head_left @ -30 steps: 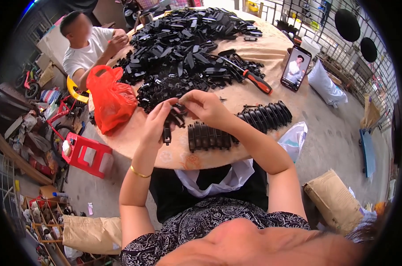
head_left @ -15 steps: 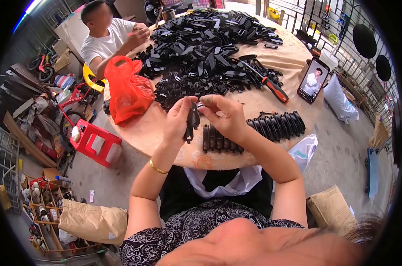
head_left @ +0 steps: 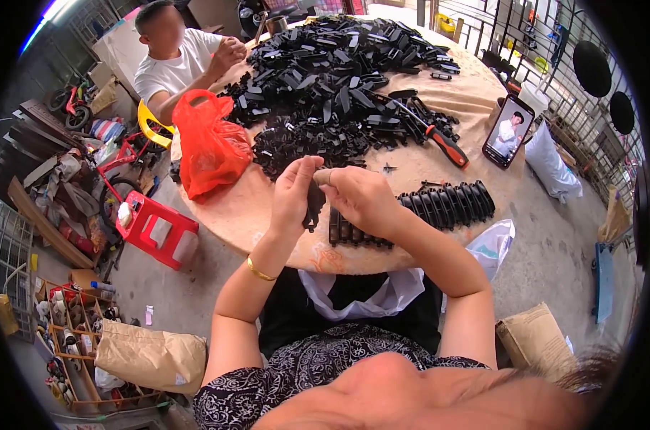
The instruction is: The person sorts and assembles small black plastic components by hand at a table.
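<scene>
Over the table's near edge, my left hand (head_left: 290,197) is closed around a black plastic part (head_left: 315,206), which hangs below its fingers. My right hand (head_left: 362,202) is pinched against the upper end of that part, its fingertips touching those of the left. Whatever sits between the right fingertips is hidden. Beneath and beside my right wrist, a neat row of similar black parts (head_left: 450,204) stands side by side along the table edge. Just beyond my hands lies a heap of small black pieces (head_left: 296,140), with a larger pile of long black pieces (head_left: 339,61) behind it.
A red plastic bag (head_left: 212,154) sits on the left of the round table (head_left: 228,222). A screwdriver (head_left: 448,148) lies at the right, near a propped phone (head_left: 509,132). Across the table, a person (head_left: 185,61) in white works with raised hands. A red stool (head_left: 156,229) stands at left.
My right fingers have closed in on the top of the black part, covering the small shiny piece seen between them before. My left hand has shifted slightly right.
</scene>
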Demonstrator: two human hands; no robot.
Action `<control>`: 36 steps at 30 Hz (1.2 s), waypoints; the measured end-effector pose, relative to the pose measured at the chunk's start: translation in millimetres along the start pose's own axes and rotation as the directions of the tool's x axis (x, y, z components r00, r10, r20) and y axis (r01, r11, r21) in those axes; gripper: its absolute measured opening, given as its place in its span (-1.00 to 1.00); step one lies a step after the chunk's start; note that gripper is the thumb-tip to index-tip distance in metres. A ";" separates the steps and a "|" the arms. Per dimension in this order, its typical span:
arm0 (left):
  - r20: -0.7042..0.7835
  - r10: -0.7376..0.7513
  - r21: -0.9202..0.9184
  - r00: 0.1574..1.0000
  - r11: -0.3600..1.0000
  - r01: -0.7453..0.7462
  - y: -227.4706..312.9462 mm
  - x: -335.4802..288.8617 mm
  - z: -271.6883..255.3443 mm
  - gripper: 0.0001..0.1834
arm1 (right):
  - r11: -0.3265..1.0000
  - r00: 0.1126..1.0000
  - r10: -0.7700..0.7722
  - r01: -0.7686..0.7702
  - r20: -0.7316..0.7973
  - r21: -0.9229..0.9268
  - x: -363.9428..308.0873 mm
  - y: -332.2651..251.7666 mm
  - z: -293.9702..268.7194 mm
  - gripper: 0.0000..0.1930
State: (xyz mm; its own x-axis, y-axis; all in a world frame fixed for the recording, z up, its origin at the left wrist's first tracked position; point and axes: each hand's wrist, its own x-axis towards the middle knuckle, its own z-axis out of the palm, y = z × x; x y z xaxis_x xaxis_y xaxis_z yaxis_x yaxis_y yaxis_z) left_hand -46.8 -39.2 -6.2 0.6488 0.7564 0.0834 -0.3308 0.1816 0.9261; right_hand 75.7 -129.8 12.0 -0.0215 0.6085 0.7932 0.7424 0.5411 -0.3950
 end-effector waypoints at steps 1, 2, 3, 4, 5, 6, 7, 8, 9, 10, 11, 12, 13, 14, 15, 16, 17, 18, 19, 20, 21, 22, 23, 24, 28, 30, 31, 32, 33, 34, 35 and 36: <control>-0.037 0.064 0.040 0.997 0.997 -0.062 -1.4 0.1 1.9 -0.70 | 0.999 1.000 0.014 -0.015 0.019 0.029 -0.5 0.6 0.8 -0.78; -0.072 0.129 0.083 0.989 0.989 -0.123 -2.3 0.3 2.6 -0.72 | 0.998 0.999 0.028 -0.030 0.039 0.058 -1.1 1.4 2.1 -0.77; -0.072 0.127 0.083 0.989 0.989 -0.121 -3.2 0.8 1.9 -0.72 | 0.993 0.996 0.074 -0.078 0.043 0.094 -2.0 3.3 4.1 -0.77; -0.056 0.182 0.136 0.982 0.975 -0.174 -4.6 1.7 0.7 -0.73 | 0.992 0.996 0.076 -0.080 0.043 0.095 -1.4 3.9 4.8 -0.77; -0.036 0.236 0.188 0.971 0.956 -0.225 -5.5 1.9 -0.1 -0.75 | 0.999 0.998 0.031 -0.031 0.050 -0.008 -0.6 4.5 5.6 -0.79; -0.037 0.233 0.188 0.972 0.957 -0.222 -4.1 0.9 -0.4 -0.75 | 0.994 0.998 -0.012 0.018 0.061 -0.109 -0.5 5.2 6.2 -0.80; -0.041 0.206 0.293 0.978 0.938 -0.185 -1.0 -0.6 -0.7 -0.76 | 0.994 0.998 -0.009 0.015 0.062 -0.108 -1.0 6.1 5.3 -0.80; -0.047 0.178 0.394 0.983 0.907 -0.146 0.3 -1.5 -1.2 -0.77 | 0.980 0.986 -0.034 0.065 0.162 -0.187 -2.0 7.0 3.3 -0.83; -0.048 0.176 0.395 0.983 0.908 -0.143 0.2 -1.4 -2.0 -0.77 | 0.958 0.964 -0.053 0.123 0.262 -0.258 -2.6 7.2 2.5 -0.86; -0.058 0.155 0.383 0.986 0.916 -0.122 -0.2 -0.6 -2.5 -0.78 | 0.959 0.963 -0.051 0.121 0.263 -0.257 -3.5 7.4 3.1 -0.86; -0.067 0.134 0.370 0.989 0.924 -0.100 -0.9 0.2 -2.9 -0.79 | 0.933 0.943 -0.087 0.191 0.322 -0.305 -4.7 7.9 3.8 -0.86; -0.067 0.129 0.369 0.989 0.924 -0.096 -2.5 0.4 -3.7 -0.79 | 0.901 0.917 -0.118 0.260 0.381 -0.347 -6.3 8.0 4.8 -0.87; -0.089 0.161 0.352 0.983 0.928 -0.121 -4.7 0.6 -4.6 -0.80 | 0.903 0.917 -0.114 0.256 0.382 -0.346 -7.3 7.7 5.9 -0.87; -0.111 0.193 0.336 0.975 0.931 -0.146 -6.9 0.8 -5.4 -0.80 | 0.900 0.916 -0.119 0.262 0.383 -0.347 -7.9 7.1 7.6 -0.87; -0.133 0.224 0.318 0.966 0.932 -0.172 -7.9 1.4 -4.5 -0.80 | 0.897 0.915 -0.124 0.269 0.384 -0.350 -8.3 6.7 8.5 -0.88; -0.131 0.219 0.315 0.967 0.934 -0.169 -8.0 2.0 -3.3 -0.80 | 0.898 0.915 -0.119 0.265 0.385 -0.352 -8.4 6.1 9.4 -0.88; -0.148 0.284 0.338 0.947 0.915 -0.221 -7.0 2.5 -1.6 -0.81 | 0.915 0.925 -0.086 0.220 0.369 -0.337 -8.2 5.2 10.4 -0.85; -0.165 0.349 0.362 0.923 0.891 -0.273 -6.4 3.1 -0.4 -0.81 | 0.931 0.934 -0.055 0.177 0.354 -0.320 -6.7 3.3 10.9 -0.82; -0.210 0.317 0.338 0.925 0.911 -0.236 -5.5 4.3 -2.6 -0.81 | 0.931 0.933 -0.054 0.176 0.356 -0.320 -5.5 -0.9 10.0 -0.82; -0.262 0.208 0.234 0.942 0.961 -0.147 -4.1 6.4 -9.2 -0.80 | 0.958 0.940 -0.031 0.125 0.339 -0.259 -4.4 -7.2 7.7 -0.78; -0.263 0.126 0.135 0.957 0.986 -0.092 -0.9 6.1 -10.4 -0.80 | 0.977 0.947 -0.004 0.071 0.320 -0.200 -3.7 -10.8 5.5 -0.74; -0.255 0.043 0.037 0.966 0.999 -0.035 2.2 5.8 -11.5 -0.79 | 0.977 0.948 0.000 0.068 0.319 -0.203 -3.6 -5.7 3.1 -0.74; -0.252 0.041 0.037 0.967 0.999 -0.032 1.0 8.2 -17.9 -0.79 | 0.975 0.946 0.094 -0.024 0.310 -0.222 -2.6 5.4 -1.9 -0.73; -0.206 -0.112 -0.080 0.972 0.992 0.098 -2.2 11.0 -27.8 -0.81 | 0.964 0.936 0.186 -0.116 0.300 -0.238 -1.0 15.9 -7.5 -0.72; 0.015 -0.108 0.340 0.994 0.935 0.097 10.1 0.8 -28.9 -0.82 | 0.824 0.858 0.449 -0.290 0.249 -0.487 0.4 56.5 -35.9 -0.80; 0.160 -0.103 0.780 0.982 0.623 -0.061 10.1 -7.8 -28.3 -0.69 | 0.830 0.821 0.475 -0.298 0.317 -0.472 -3.2 61.1 -32.6 -0.81; 0.227 -0.088 0.858 0.970 0.489 -0.156 5.6 -11.9 -28.4 -0.64 | 0.839 0.782 0.490 -0.302 0.387 -0.453 -2.1 60.0 -30.2 -0.82; 0.295 -0.084 0.906 0.952 0.341 -0.251 0.2 -15.5 -26.8 -0.59 | 0.838 0.780 0.492 -0.303 0.387 -0.453 -1.7 56.7 -27.0 -0.82; 0.287 -0.085 0.909 0.954 0.339 -0.243 2.0 -21.8 -20.4 -0.59 | 0.840 0.753 0.481 -0.249 0.450 -0.482 0.4 48.8 -21.1 -0.81; 0.274 -0.138 0.925 0.952 0.309 -0.222 6.6 -26.9 -7.7 -0.55 | 0.835 0.718 0.479 -0.196 0.505 -0.514 -0.6 43.4 -19.3 -0.81; 0.259 -0.190 0.940 0.947 0.276 -0.202 8.3 -29.0 -0.6 -0.49 | 0.844 0.713 0.477 -0.210 0.514 -0.493 -6.3 44.9 -15.2 -0.78; 0.257 -0.191 0.940 0.947 0.276 -0.200 7.6 -30.2 -0.5 -0.49 | 0.845 0.712 0.476 -0.210 0.515 -0.491 -7.0 45.2 -11.8 -0.78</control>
State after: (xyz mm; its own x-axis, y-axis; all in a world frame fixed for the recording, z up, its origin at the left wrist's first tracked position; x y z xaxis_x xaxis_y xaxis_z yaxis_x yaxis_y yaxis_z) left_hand -69.2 -60.3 -1.9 0.8540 0.5203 -0.0030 0.4235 -0.6917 0.5849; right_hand 117.3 -116.4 -5.9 -0.0066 0.9904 0.1382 0.9609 0.0446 -0.2732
